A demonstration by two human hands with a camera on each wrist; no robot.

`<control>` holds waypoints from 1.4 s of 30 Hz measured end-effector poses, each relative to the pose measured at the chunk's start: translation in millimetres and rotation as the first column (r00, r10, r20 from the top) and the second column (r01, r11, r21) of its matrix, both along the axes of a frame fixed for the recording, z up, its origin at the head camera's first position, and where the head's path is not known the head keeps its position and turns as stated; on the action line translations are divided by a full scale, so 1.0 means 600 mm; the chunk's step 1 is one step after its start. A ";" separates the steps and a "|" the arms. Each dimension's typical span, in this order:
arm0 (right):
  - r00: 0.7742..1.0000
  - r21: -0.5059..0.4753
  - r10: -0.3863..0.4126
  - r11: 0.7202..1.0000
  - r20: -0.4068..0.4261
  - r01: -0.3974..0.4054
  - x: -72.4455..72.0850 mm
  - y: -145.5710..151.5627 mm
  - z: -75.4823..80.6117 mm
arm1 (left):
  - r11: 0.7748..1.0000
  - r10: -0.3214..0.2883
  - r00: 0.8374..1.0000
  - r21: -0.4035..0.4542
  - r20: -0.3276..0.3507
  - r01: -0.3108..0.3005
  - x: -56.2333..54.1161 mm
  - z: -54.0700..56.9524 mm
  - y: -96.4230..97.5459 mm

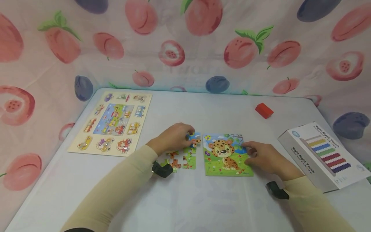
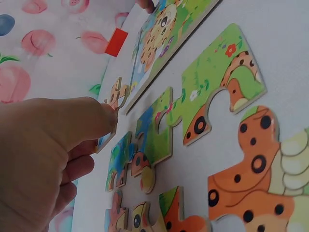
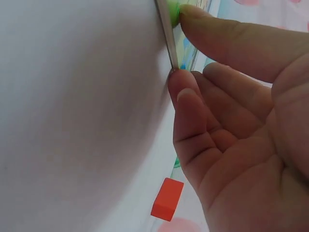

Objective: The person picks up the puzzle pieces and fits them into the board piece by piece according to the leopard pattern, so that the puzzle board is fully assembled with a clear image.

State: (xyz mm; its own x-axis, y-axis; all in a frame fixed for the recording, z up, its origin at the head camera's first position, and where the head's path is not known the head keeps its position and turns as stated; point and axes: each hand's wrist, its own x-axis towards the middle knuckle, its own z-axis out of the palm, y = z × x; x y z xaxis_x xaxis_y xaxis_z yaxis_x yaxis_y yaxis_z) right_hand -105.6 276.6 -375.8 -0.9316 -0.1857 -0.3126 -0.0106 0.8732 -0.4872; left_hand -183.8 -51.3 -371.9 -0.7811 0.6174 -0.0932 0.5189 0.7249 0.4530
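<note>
My left hand pinches a small jigsaw piece between thumb and fingers, raised over the other pieces. Below it lie several jigsaw pieces with orange spotted parts and green grass, some fitted together, partly hidden by the hand in the head view. Just to their right is a square leopard picture board, showing a seated cub on grass. My right hand holds that board by its right edge, thumb over the top face and fingertips at the rim.
A wooden peg puzzle board with vehicle pictures lies at the back left. Toward the back right sits a red block. A white toy box stands at the right, close to my right forearm. Fruit-printed cloth hangs behind the table.
</note>
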 end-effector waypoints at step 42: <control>1.000 -0.060 -0.009 0.998 -0.022 0.008 0.001 -0.024 -0.008 | 0.999 -0.022 0.999 -0.038 -0.025 0.021 0.002 -0.024 0.064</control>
State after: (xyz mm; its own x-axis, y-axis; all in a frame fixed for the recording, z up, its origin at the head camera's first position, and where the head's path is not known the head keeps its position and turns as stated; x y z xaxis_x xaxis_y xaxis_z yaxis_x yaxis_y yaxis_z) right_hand -104.9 262.4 -380.7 -0.9399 -0.1952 -0.2803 -0.0145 0.8426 -0.5383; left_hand -182.6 -12.9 -386.4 -0.7702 0.6304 -0.0971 0.5455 0.7298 0.4121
